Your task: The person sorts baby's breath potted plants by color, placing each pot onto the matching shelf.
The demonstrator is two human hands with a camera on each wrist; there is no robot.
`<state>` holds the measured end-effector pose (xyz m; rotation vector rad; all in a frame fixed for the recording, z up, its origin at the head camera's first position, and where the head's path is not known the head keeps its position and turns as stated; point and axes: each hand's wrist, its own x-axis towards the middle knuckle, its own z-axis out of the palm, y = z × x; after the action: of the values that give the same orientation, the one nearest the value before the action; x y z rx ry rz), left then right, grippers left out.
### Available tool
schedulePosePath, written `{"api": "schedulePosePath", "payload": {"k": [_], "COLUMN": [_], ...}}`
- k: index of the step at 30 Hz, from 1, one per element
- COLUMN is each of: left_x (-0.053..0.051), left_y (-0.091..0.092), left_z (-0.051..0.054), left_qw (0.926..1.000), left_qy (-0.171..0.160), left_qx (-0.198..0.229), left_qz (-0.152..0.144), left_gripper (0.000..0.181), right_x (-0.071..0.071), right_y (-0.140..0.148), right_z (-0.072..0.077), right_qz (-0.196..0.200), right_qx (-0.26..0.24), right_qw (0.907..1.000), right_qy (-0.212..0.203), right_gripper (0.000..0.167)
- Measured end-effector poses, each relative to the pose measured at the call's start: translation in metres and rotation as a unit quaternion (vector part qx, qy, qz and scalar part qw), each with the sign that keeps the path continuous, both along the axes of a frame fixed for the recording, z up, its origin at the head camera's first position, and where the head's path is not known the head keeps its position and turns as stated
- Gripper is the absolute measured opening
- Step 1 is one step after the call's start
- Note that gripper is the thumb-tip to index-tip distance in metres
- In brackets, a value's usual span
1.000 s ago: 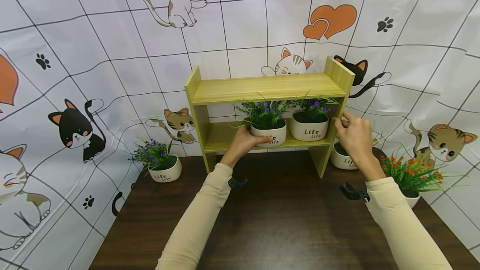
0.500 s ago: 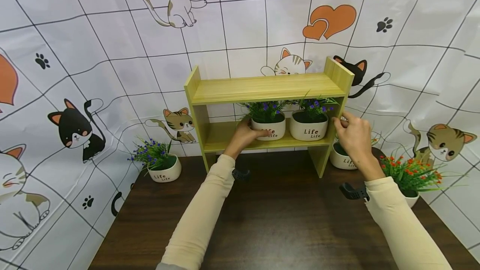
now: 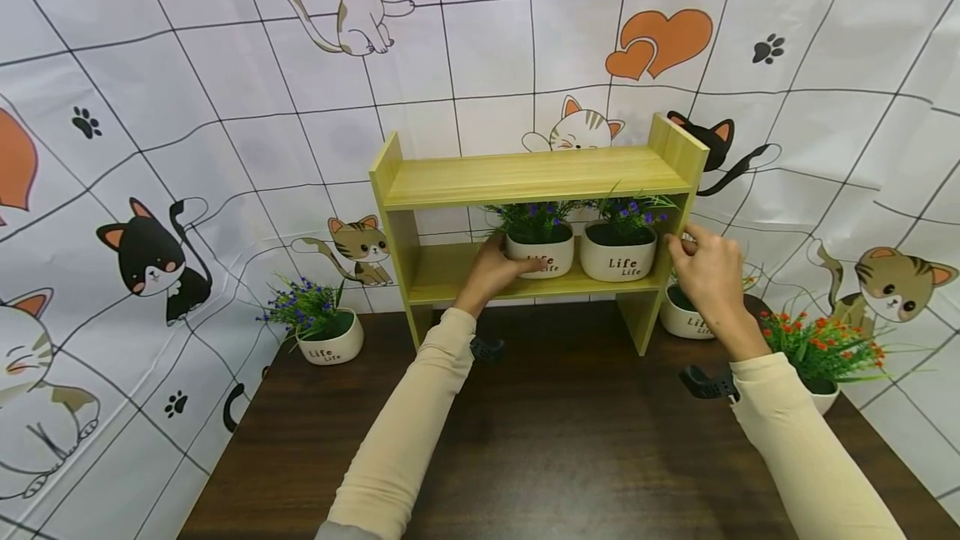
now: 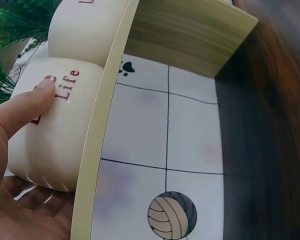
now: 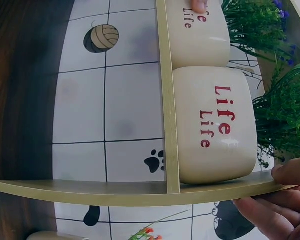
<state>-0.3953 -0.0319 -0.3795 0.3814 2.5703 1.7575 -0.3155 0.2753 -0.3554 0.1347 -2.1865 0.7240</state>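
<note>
1. The left hand grips the left pot, thumb over the lettering on its front, fingers curled round its left side
2. That pot is on the lower board of the shelf, under the upper board
3. The right pot stands beside it on the same board; whether the 2 touch is hard to tell
4. The right hand pinches the shelf's right side between thumb and fingers
5. On the bench, 1 purple-flowered pot stands left of the shelf; right of it are 1 partly hidden pot and 1 orange-flowered plant
</note>
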Motion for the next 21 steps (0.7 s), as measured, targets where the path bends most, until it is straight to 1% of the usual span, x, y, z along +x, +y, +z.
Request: {"api": "schedulePosePath", "payload": {"k": [5,8,11,13,14,16,18,21], "left_x": [-0.001,-0.001,0.001,0.002,0.003,0.006,0.009,0.017], "left_y": [0.002,0.002,0.001,-0.002,-0.003,-0.008,-0.014,-0.025], "left_z": [-0.001,-0.001,-0.002,-0.002,-0.002,-0.001,0.0,0.004], "left_qw": [0.9999,0.9998,0.9997,0.9994,0.9992,0.999,0.9992,0.9996], "left_qy": [0.011,0.018,0.023,0.026,0.026,0.022,0.018,0.018], "left_qx": [-0.004,-0.005,0.001,0.009,0.011,0.011,0.007,-0.008], "left_qz": [-0.004,-0.006,-0.013,-0.023,-0.029,-0.037,-0.036,-0.019], "left_gripper": [0.091,0.092,0.093,0.088,0.085,0.083,0.083,0.087], "right_x": [0.0,0.0,0.0,0.0,0.0,0.0,0.0,-0.001], "right_y": [0.0,0.0,-0.001,-0.001,-0.001,-0.001,0.0,0.0], "right_z": [0.0,0.0,0.0,0.0,0.0,0.0,0.0,0.0], "right_qz": [0.0,-0.002,-0.002,-0.001,0.0,-0.001,-0.001,-0.002], "right_qx": [0.002,0.002,0.003,0.003,0.003,0.003,0.002,0.002], "right_qw": [1.0,1.0,1.0,1.0,1.0,1.0,1.0,1.0], "right_qy": [0.004,0.005,0.005,0.005,0.005,0.005,0.004,0.004], "right_gripper": [0.026,0.026,0.026,0.026,0.026,0.026,0.025,0.026]}}
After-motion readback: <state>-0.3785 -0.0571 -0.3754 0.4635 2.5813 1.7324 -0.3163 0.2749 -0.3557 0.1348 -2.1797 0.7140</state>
